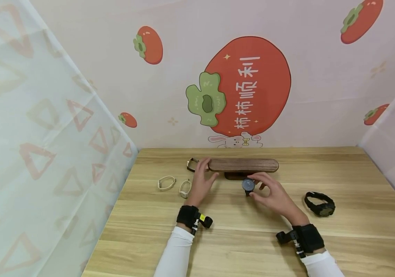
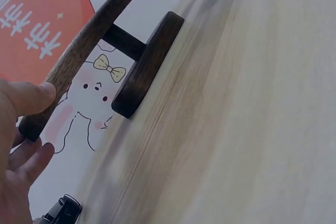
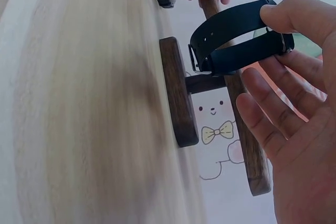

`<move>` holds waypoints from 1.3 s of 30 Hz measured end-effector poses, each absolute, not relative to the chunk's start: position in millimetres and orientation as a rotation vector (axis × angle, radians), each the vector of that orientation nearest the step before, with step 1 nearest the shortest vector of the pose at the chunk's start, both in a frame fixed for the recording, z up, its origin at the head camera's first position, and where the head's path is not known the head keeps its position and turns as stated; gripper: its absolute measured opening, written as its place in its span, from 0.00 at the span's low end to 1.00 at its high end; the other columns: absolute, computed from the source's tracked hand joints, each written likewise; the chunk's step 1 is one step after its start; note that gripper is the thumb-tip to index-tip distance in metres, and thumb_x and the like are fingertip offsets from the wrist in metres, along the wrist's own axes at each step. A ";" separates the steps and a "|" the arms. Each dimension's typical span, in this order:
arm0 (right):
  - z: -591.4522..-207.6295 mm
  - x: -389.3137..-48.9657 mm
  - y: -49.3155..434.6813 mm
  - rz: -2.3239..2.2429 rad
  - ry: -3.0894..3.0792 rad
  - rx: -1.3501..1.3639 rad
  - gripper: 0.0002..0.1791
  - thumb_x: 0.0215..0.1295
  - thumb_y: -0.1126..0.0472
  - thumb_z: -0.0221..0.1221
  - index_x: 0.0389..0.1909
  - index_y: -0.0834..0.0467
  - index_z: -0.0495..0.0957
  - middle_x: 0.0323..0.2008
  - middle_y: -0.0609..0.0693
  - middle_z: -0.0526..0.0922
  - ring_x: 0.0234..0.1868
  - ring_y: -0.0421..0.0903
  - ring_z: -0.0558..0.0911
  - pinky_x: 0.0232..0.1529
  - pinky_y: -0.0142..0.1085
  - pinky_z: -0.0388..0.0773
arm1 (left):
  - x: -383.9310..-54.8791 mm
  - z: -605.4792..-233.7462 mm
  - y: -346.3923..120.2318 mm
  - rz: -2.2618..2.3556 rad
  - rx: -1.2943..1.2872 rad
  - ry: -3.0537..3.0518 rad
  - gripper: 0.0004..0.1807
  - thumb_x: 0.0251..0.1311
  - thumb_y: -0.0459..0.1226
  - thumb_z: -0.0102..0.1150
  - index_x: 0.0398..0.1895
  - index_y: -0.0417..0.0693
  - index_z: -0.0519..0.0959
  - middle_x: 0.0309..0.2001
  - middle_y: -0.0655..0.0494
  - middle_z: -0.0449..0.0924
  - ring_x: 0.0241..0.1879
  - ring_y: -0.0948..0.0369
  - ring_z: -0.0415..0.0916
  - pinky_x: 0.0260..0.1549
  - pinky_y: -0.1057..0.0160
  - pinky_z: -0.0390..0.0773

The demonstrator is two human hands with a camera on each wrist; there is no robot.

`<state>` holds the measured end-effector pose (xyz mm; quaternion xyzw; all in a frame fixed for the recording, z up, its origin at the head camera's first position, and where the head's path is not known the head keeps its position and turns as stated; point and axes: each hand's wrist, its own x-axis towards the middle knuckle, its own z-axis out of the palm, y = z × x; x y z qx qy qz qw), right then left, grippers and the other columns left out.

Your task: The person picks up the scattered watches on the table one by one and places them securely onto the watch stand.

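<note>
A dark wooden watch stand (image 1: 242, 165), with a long rounded bar on a short post and base, stands near the back of the table. My left hand (image 1: 201, 186) holds the left end of its bar, thumb on one side and fingers on the other in the left wrist view. In front of the bar, my right hand (image 1: 274, 196) pinches a wristwatch (image 1: 248, 185) with a dark round face by its case. Its buckled black strap (image 3: 231, 30) forms a loop, seen in the right wrist view beside the bar and apart from the table.
Two pale wristwatches (image 1: 166, 183) lie left of my left hand. Behind that hand is a thin black-strapped watch (image 1: 192, 164), partly hidden. A chunky black watch (image 1: 320, 204) lies on the wooden table (image 1: 235, 246) at the right. A patterned cloth wall (image 1: 169, 96) rises behind.
</note>
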<state>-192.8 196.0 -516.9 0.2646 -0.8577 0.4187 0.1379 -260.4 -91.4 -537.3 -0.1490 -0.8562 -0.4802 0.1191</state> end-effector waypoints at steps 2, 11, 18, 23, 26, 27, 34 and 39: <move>-517.9 -192.9 198.1 1.203 -2.479 0.763 0.30 0.59 0.69 0.76 0.64 0.59 0.81 0.58 0.53 0.83 0.50 0.45 0.82 0.42 0.40 0.87 | -260.9 -537.4 -91.8 -1.402 -0.422 -2.510 0.37 0.72 0.38 0.68 0.80 0.42 0.66 0.78 0.39 0.64 0.78 0.43 0.64 0.73 0.42 0.74; -523.4 -195.6 217.0 1.171 -2.442 0.745 0.32 0.57 0.73 0.76 0.64 0.63 0.80 0.58 0.56 0.82 0.52 0.37 0.80 0.42 0.43 0.89 | -265.7 -538.2 -93.9 -1.399 -0.457 -2.483 0.34 0.72 0.36 0.67 0.77 0.36 0.69 0.73 0.40 0.69 0.65 0.45 0.77 0.66 0.49 0.82; -517.8 -198.3 235.6 1.125 -2.447 0.721 0.31 0.57 0.74 0.75 0.63 0.63 0.81 0.57 0.58 0.82 0.53 0.45 0.82 0.43 0.42 0.89 | -265.2 -538.3 -96.2 -1.406 -0.479 -2.464 0.32 0.73 0.37 0.67 0.76 0.37 0.70 0.72 0.40 0.69 0.66 0.44 0.76 0.65 0.48 0.83; -512.0 -199.6 249.6 1.105 -2.468 0.670 0.31 0.57 0.75 0.74 0.64 0.63 0.80 0.56 0.58 0.82 0.53 0.44 0.82 0.44 0.43 0.90 | -264.8 -538.6 -96.6 -1.426 -0.482 -2.455 0.32 0.73 0.37 0.67 0.76 0.38 0.70 0.72 0.40 0.70 0.65 0.44 0.78 0.64 0.49 0.83; -508.8 -200.2 257.1 1.108 -2.476 0.644 0.32 0.58 0.75 0.74 0.65 0.63 0.80 0.56 0.59 0.82 0.54 0.40 0.80 0.47 0.37 0.89 | -265.0 -538.9 -96.9 -1.432 -0.475 -2.455 0.32 0.72 0.36 0.67 0.76 0.38 0.71 0.72 0.40 0.71 0.64 0.44 0.79 0.64 0.50 0.84; -508.1 -200.5 259.4 1.112 -2.474 0.639 0.32 0.58 0.75 0.74 0.65 0.64 0.79 0.56 0.59 0.82 0.54 0.39 0.80 0.48 0.34 0.88 | -265.1 -538.9 -96.9 -1.433 -0.471 -2.458 0.32 0.72 0.36 0.67 0.76 0.38 0.71 0.72 0.40 0.71 0.64 0.44 0.79 0.64 0.50 0.84; -508.1 -202.2 269.6 1.111 -2.449 0.629 0.32 0.57 0.77 0.73 0.65 0.67 0.79 0.55 0.61 0.82 0.55 0.34 0.78 0.50 0.20 0.82 | -265.1 -538.6 -97.2 -1.428 -0.464 -2.477 0.32 0.72 0.36 0.67 0.76 0.39 0.71 0.72 0.40 0.71 0.64 0.44 0.80 0.64 0.49 0.84; -509.1 -205.0 273.3 1.116 -2.454 0.619 0.31 0.58 0.77 0.73 0.64 0.66 0.79 0.55 0.61 0.81 0.56 0.26 0.74 0.53 0.17 0.80 | -264.4 -539.3 -98.0 -1.425 -0.451 -2.485 0.32 0.72 0.36 0.68 0.76 0.41 0.72 0.72 0.41 0.72 0.63 0.44 0.81 0.63 0.49 0.85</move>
